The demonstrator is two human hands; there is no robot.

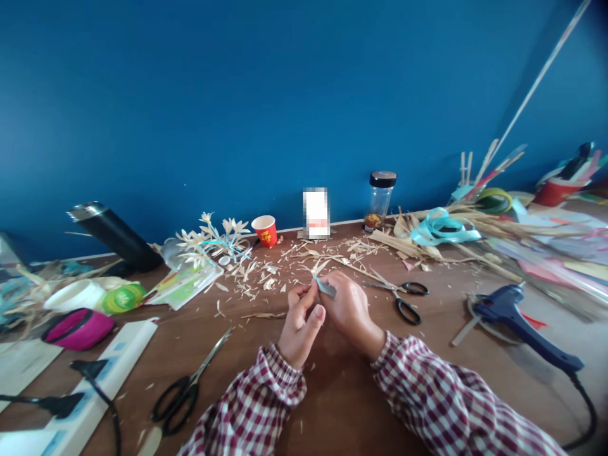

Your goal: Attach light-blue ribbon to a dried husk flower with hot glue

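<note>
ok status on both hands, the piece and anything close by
Right hand holding blue-grey strip, left hand at its end. Pale petal-like tips poking out just beyond. Open scissors beside right hand, pale scraps strewn ahead.

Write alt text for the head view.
The left hand and right hand hold pale petals and a blue-gray strip above a brown table. Scissors lie on both sides, a glue gun farther right, a red cup near the blue wall.

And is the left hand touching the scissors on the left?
Apart. The head view shows brown tabletop between the left hand and the tips of those scissors.
</note>
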